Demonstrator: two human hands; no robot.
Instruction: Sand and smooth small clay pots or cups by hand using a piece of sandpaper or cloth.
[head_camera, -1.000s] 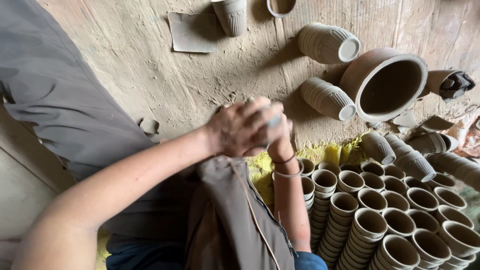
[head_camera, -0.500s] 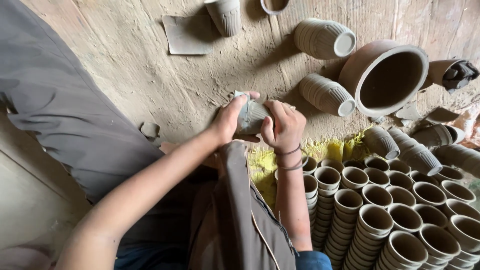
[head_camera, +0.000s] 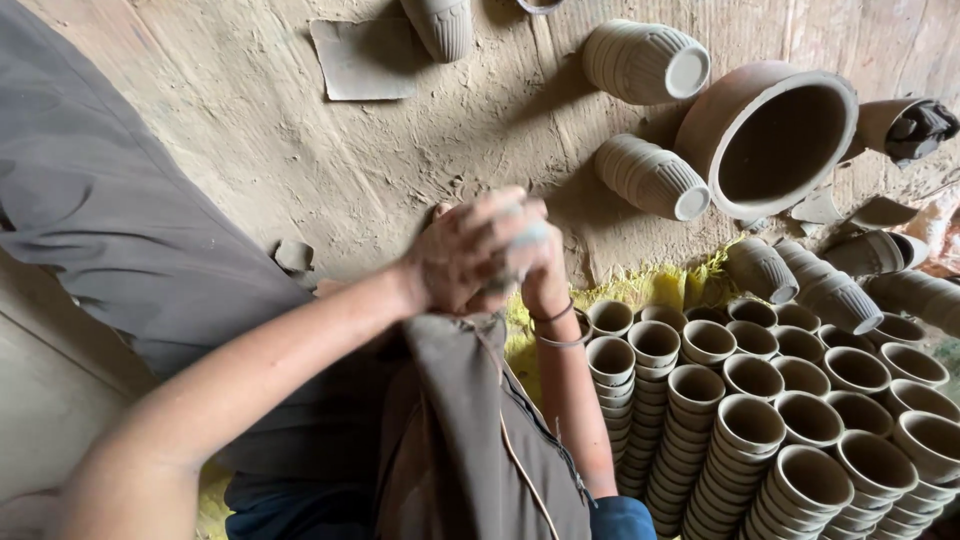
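Note:
My left hand (head_camera: 462, 255) reaches in from the lower left and is wrapped over a small grey clay cup (head_camera: 528, 237), of which only a sliver shows between the fingers. My right hand (head_camera: 546, 278), with thin bangles on the wrist, comes up from below and is pressed against the cup from the other side, mostly hidden behind the left hand. Both hands are held together above my lap, over a brown cloth (head_camera: 470, 440).
Several tall stacks of clay cups (head_camera: 780, 430) fill the lower right on a yellow mat (head_camera: 625, 288). A large clay bowl (head_camera: 775, 135) and ribbed pots (head_camera: 650, 175) lie on the dusty mud floor. A grey cloth (head_camera: 120, 230) lies at left.
Half a second ago the cup showed between my two hands. Now my left hand has closed over it and hides nearly all of it.

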